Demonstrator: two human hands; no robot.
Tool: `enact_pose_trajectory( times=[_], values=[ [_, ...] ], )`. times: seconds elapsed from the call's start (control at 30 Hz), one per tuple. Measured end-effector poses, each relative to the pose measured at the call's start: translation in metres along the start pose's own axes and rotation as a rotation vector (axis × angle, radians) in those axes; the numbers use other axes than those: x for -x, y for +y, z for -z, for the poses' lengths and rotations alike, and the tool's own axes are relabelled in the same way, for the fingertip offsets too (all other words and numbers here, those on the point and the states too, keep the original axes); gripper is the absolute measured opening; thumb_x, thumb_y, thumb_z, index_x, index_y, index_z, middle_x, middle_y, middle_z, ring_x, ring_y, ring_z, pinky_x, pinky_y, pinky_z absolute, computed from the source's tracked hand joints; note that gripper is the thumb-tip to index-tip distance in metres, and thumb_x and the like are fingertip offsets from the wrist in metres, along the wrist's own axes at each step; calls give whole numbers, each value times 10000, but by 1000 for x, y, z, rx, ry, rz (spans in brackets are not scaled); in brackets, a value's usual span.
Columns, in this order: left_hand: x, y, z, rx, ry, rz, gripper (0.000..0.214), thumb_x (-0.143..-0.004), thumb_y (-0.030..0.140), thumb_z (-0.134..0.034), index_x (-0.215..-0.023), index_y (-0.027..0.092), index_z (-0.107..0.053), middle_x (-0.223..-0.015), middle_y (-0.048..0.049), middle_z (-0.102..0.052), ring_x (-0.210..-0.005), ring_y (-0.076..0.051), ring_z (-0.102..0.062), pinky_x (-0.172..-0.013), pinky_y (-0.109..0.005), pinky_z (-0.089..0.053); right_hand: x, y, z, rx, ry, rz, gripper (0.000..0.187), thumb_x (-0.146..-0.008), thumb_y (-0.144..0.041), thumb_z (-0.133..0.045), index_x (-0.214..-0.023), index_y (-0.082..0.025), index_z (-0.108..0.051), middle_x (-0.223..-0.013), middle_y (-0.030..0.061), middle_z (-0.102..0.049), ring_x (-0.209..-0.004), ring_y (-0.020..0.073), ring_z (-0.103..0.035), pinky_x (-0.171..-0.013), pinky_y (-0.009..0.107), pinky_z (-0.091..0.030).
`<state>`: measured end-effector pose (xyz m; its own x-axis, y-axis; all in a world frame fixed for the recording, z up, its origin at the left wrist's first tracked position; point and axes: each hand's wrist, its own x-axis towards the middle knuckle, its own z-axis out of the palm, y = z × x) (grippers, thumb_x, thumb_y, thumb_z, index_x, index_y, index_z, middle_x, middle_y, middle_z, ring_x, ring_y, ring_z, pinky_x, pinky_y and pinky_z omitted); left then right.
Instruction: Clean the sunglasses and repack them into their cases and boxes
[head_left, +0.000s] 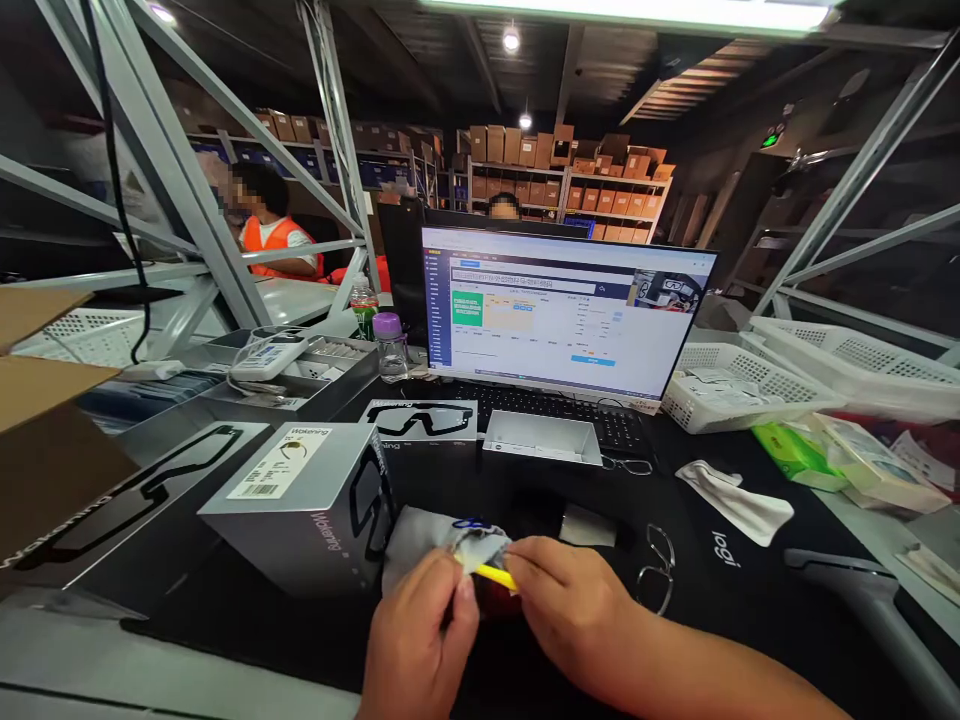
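My left hand (pixel 420 640) and my right hand (pixel 574 600) meet low in the middle of the view, over a black desk mat (pixel 720 590). Both are closed on a grey cloth pouch (pixel 435 540) with a yellow piece (pixel 496 575) sticking out between the fingers; what is inside the pouch is hidden. A grey box marked "Wokening" (pixel 300 500) lies just left of the hands. A pair of thin wire-frame glasses (pixel 660 565) lies on the mat right of my right hand.
A monitor (pixel 562 310) and keyboard (pixel 570 410) stand behind the hands, with an open grey tray (pixel 540 438) in front. White baskets (pixel 742 385) sit at the right, a white cloth (pixel 739 500) nearby. Cardboard (pixel 45 420) at left. A person in an orange vest (pixel 274 235) sits behind.
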<state>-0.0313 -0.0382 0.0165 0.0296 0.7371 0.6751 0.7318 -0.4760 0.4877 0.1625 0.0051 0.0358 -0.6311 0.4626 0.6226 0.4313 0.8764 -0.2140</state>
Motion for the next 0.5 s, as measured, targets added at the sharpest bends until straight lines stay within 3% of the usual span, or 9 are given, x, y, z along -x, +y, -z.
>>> enact_pose_trajectory(
  times=[0.1,0.2,0.27,0.37,0.5],
  values=[
    [-11,4,0,-22,-57,-177,299,-967,152,-418,-685,234,-477,-625,16,-540,-555,-133,-531,-542,-253,-395,3,-5,-8,166,139,-32,180,-870,-106,-569,-922,-189,-719,-1250,164,-685,-898,244,-677,-741,367,-598],
    [-13,6,-7,-43,-88,-270,303,-959,126,-408,-681,235,-459,-606,19,-525,-535,-135,-513,-526,-268,-381,3,4,-19,68,110,-44,120,-748,-111,-682,-656,-189,-677,-1586,115,-420,-1265,340,-556,-990,494,-530],
    [-11,8,-13,-98,-72,-341,291,-934,106,-434,-673,234,-446,-594,23,-513,-523,-139,-503,-517,-287,-365,2,15,-27,-81,17,-15,123,-696,-92,-719,-613,-171,-676,-1578,130,-430,-1338,347,-518,-1074,499,-471],
    [-3,11,-22,-169,-74,-435,268,-890,60,-462,-683,231,-454,-594,25,-516,-519,-144,-505,-515,-305,-355,-1,32,-34,-315,-190,5,98,-723,-96,-753,-663,-166,-721,-1374,147,-644,-1220,276,-643,-1067,401,-478],
    [10,12,-28,-145,-74,-480,243,-897,52,-483,-726,224,-493,-601,25,-537,-517,-145,-521,-520,-295,-379,-8,42,-20,-484,-466,45,91,-851,-100,-719,-860,-170,-776,-1191,81,-751,-1068,188,-699,-971,278,-504]
  ],
)
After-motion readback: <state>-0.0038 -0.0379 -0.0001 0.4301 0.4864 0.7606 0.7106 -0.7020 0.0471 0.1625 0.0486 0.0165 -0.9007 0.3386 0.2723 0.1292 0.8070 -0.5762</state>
